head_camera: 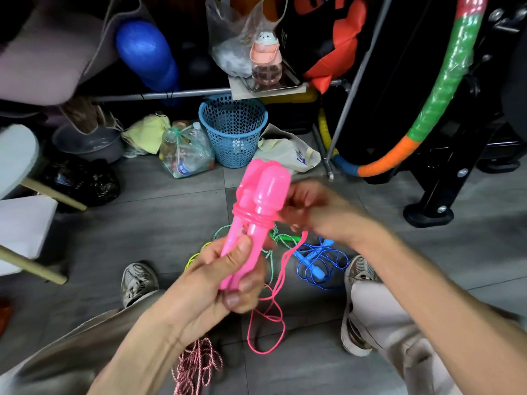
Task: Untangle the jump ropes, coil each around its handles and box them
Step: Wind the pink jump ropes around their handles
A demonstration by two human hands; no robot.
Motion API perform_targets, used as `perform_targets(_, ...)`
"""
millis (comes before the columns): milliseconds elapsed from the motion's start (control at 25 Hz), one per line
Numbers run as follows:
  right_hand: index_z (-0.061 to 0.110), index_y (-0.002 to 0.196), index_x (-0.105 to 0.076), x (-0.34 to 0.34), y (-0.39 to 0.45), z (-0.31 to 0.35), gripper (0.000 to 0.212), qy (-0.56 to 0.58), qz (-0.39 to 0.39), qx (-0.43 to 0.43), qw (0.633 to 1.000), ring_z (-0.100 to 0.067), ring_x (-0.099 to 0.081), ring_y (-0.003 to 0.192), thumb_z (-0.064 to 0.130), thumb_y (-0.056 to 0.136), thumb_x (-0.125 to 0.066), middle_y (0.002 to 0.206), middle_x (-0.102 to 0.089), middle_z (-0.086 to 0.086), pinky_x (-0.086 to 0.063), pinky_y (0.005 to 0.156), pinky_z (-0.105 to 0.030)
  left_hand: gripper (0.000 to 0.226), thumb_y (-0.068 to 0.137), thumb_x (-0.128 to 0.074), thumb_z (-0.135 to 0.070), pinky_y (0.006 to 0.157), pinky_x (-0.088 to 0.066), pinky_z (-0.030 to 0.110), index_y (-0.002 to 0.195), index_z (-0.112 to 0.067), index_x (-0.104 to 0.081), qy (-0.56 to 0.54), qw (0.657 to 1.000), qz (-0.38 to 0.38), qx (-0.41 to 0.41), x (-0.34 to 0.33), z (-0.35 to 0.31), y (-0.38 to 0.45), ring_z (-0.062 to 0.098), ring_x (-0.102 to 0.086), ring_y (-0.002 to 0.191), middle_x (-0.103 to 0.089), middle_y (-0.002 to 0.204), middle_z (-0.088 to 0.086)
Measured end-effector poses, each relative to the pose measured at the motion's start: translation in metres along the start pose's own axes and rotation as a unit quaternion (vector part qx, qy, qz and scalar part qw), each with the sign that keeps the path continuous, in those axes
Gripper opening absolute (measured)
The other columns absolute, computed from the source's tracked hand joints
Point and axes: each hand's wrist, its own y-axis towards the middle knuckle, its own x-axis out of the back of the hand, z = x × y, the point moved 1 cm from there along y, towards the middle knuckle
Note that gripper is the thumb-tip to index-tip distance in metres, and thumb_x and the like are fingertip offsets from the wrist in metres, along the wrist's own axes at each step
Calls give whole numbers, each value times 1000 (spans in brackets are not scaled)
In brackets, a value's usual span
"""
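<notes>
The left hand (228, 277) grips the lower ends of the two pink handles (256, 212), fingers and thumb curled round them so that they stand side by side, tilted slightly, their bulbous tops uppermost. A few turns of pink rope (253, 218) already circle the pair about midway up. The right hand (310, 209) sits just beside those turns — it is blurred, its fingers bent in toward the handles, and whether they pinch the cord I cannot tell. From there the loose pink rope hangs down past the left hand and lies in slack loops (265, 329) on the grey tiled floor (159, 212) between the person's shoes. On the floor behind the handles lies a blue jump rope (319, 263) with blue handles, partly tangled with a green-and-white twisted rope (273, 243); a yellow-green cord (196, 255) shows at the left hand's far side, and a red-and-white twisted rope (196, 366) lies under the left forearm. Farther back stands a blue perforated basket (233, 129).
</notes>
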Motion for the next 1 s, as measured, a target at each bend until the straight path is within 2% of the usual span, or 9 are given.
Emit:
perform_targets(120, 16, 85, -66, -20, 10, -19, 20, -120, -38, -59, 990, -15, -48, 54, 17, 98, -52, 60, -59, -2, -36, 58, -27, 21, 92, -60, -30, 44, -16, 20, 85, -12, -69, 104, 981, -166, -19, 17, -3, 9, 9, -26, 41, -40, 56, 3)
perform_targets(280, 13, 66, -49, -38, 8, -30, 30, -326, -68, -115, 936, -14, -42, 52, 18, 95, -47, 57, -48, 3, -31, 48, -31, 29, 95, -56, -22, 39, -26, 17, 70, -8, -53, 369, 876, -301, -76, 32, 5, 19, 9, -32, 41, -41, 51, 1)
perform_targets(360, 13, 65, -47, -41, 4, -28, 27, -345, -58, -121, 929, -18, -50, 51, 15, 92, -47, 60, -51, -1, -39, 43, -29, 32, 96, -56, -23, 44, -30, 23, 68, -12, -49, 495, 800, -331, -71, 37, 9, 21, 14, -37, 43, -41, 52, -5)
perform_targets(440, 9, 70, -51, -44, 0, -25, 18, -349, -29, -127, 928, -27, -59, 54, 10, 87, -46, 63, -56, -7, -48, 43, -35, 28, 96, -53, -32, 51, -33, 33, 77, -12, -50, 603, 717, -349, -39, 41, 13, 21, 32, -54, 57, -49, 57, 0)
perform_targets(600, 18, 59, -38, -32, -6, -12, 26, -522, -10, -47, 851, -27, -40, 66, 10, 81, -50, 58, -35, 3, -28, 60, -33, 27, 96, -48, -38, 63, -45, 42, 100, -12, -50, 709, 626, -323, 16, 36, 21, 23, 44, -62, 86, -68, 86, 16)
perform_targets(720, 21, 83, -64, -22, -8, 3, 14, -585, 24, 39, 810, -25, -48, 72, 15, 78, -52, 67, -49, 4, -30, 62, -31, 24, 97, -48, -37, 68, -42, 38, 104, -15, -51, 723, 642, -254, 23, 26, 25, 24, 38, -62, 90, -68, 93, 12)
perform_targets(800, 30, 101, -59, -22, -10, 12, 22, -610, 42, 69, 788, -22, -49, 71, 22, 81, -55, 71, -56, 5, -28, 63, -30, 19, 96, -51, -32, 72, -39, 32, 108, -18, -54, 718, 664, -206, 26, 23, 27, 22, 31, -62, 96, -67, 100, 7)
perform_targets(880, 34, 106, -50, -19, -10, 20, 25, -619, 36, 76, 780, -20, -44, 66, 34, 83, -62, 62, -46, 8, -27, 63, -32, 22, 95, -52, -34, 76, -39, 29, 113, -21, -55, 732, 663, -157, 25, 23, 27, 20, 26, -61, 99, -66, 103, 3)
perform_targets(1000, 31, 99, -60, -7, -8, 24, 34, -601, 38, 40, 797, -10, -43, 69, 54, 76, -71, 60, -45, 12, -29, 63, -31, 22, 95, -51, -44, 81, -42, 34, 102, -23, -51, 756, 649, -87, 14, 25, 26, 15, 24, -59, 95, -64, 96, 2)
